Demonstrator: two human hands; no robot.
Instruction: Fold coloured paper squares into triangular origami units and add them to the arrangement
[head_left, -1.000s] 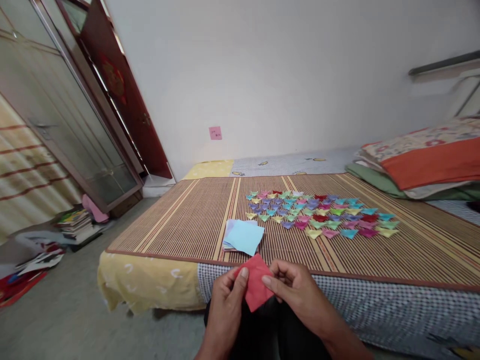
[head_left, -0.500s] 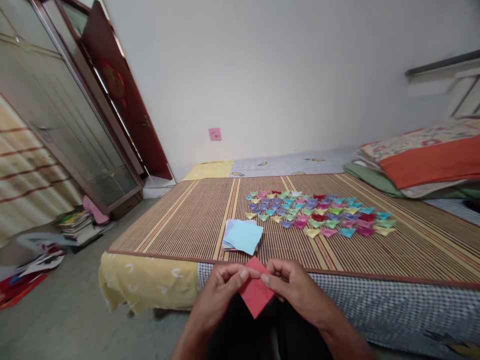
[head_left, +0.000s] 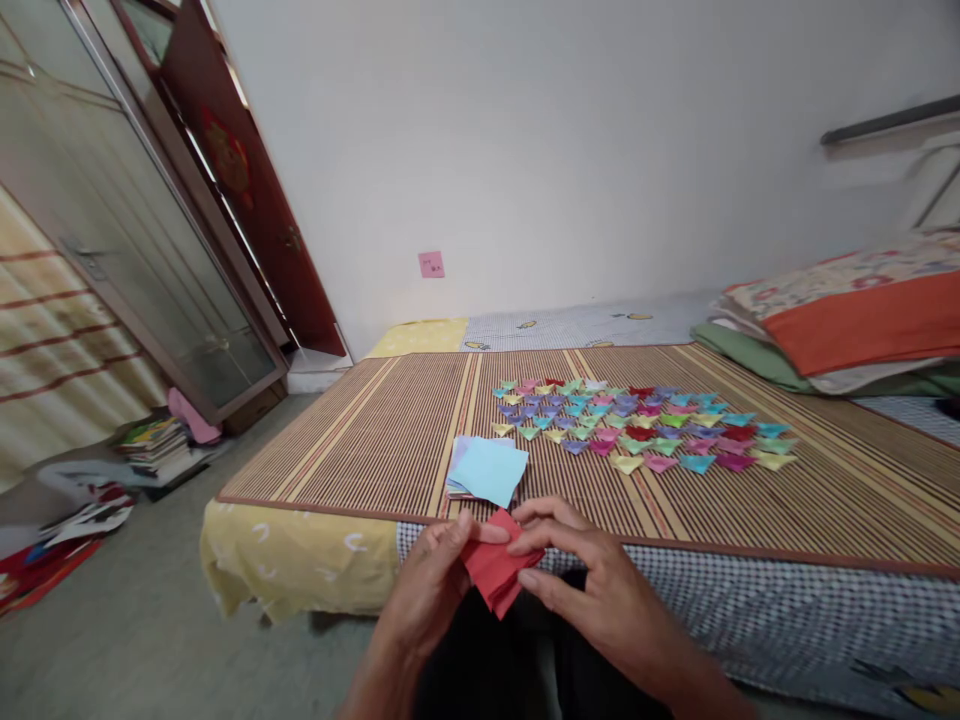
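While left hand (head_left: pixel 431 568) pinched and loosely curled right hand (head_left: pixel 589 562) held red paper (head_left: pixel 487 570), uneven pressure risked skewing apparently layered folds (head_left: pixel 501 598).

Nothing legible from my end. Right of red door (head_left: pixel 259 230): pink note (head_left: pixel 431 264) on wall (head_left: pixel 600 170), dark marks (too small for me to read). On door itself: red-gold decoration (head_left: pixel 227 155), blurred.
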